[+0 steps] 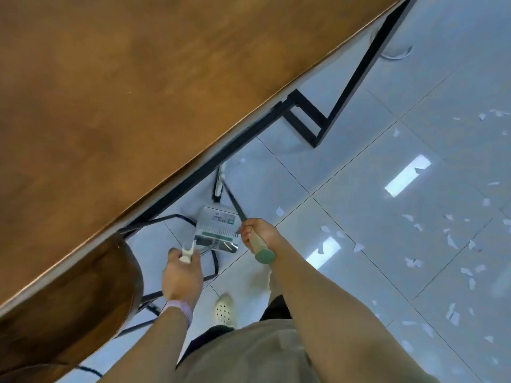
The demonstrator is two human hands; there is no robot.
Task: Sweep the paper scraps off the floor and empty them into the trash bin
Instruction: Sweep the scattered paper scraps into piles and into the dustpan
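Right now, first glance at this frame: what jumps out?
The big brown tabletop fills the upper left, its black frame running diagonally over the pale tile floor. Low in the middle, the left hand holds the white dustpan handle and the right hand holds the broom handle by its grip. White paper scraps lie scattered on the floor at right, unswept.

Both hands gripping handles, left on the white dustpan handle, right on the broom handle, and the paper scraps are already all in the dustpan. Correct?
Not quite. The white paper scraps lie scattered on the pale tiled floor, as the head view shows. The rest holds: left hand grips the white dustpan handle, right hand the green-capped broom handle.
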